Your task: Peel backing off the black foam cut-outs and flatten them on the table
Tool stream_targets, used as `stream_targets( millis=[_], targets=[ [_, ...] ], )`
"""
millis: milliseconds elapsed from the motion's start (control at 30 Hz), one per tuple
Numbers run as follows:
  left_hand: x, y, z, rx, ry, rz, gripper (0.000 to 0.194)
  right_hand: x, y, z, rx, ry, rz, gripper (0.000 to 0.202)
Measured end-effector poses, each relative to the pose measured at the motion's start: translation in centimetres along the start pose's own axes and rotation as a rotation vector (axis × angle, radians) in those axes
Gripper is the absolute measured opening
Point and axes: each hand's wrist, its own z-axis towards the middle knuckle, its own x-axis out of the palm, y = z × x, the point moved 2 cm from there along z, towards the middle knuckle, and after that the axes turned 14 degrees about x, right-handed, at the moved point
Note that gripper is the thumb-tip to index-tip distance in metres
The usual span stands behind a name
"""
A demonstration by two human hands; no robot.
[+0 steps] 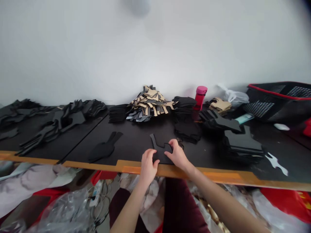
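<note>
A dark grey cut-out piece (pixel 160 151) with a narrow strip pointing up lies on the black table near its front edge. My left hand (pixel 148 164) grips its left lower side between thumb and fingers. On the opposite side, my right hand (pixel 178 155) pinches the piece's right edge, the thumb lying over it. Left of my hands rests another black cut-out piece (pixel 103 149) with a forked tail. Just beyond my right hand is a low stack of black pieces (pixel 188 131).
Behind stands a heap of tan and grey scraps (pixel 150 102). At the right are a pink bottle (pixel 200 97), a stack of grey pieces (pixel 243 142), a white template (pixel 276 163) and a black basket (pixel 279 100). Dark pieces (pixel 70 116) pile up leftward. Plastic bags (pixel 65 210) lie below the table.
</note>
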Motion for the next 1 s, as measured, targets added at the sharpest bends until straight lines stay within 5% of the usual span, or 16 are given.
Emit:
stream_targets(
  millis=[200, 367, 633, 833, 1000],
  targets=[
    [-0.3, -1.5, -0.6, -0.264, -0.116, -0.366, 0.044, -0.9, 1.4, -2.2, -0.041, 0.195, 0.394, 0.038],
    [0.1, -4.0, -1.4, -0.325, -0.238, -0.555, 0.044, -1.2, 1.7, -5.0, 0.208, 0.351, 0.643, 0.068],
    [-0.2, -6.0, -3.5, -0.352, -0.317, -0.480, 0.056, -0.4, 2.3, -8.5, 0.300, 0.381, 0.608, 0.044],
    [-0.3, -7.1, -4.5, -0.366, -0.227, -0.532, 0.051, -2.2, 2.6, -7.8, 0.113, 0.230, 0.545, 0.044],
    [-1.1, -7.3, -3.7, -0.344, -0.093, -0.552, 0.032, -3.0, 2.4, -7.9, 0.121, 0.229, 0.376, 0.031]
  ],
)
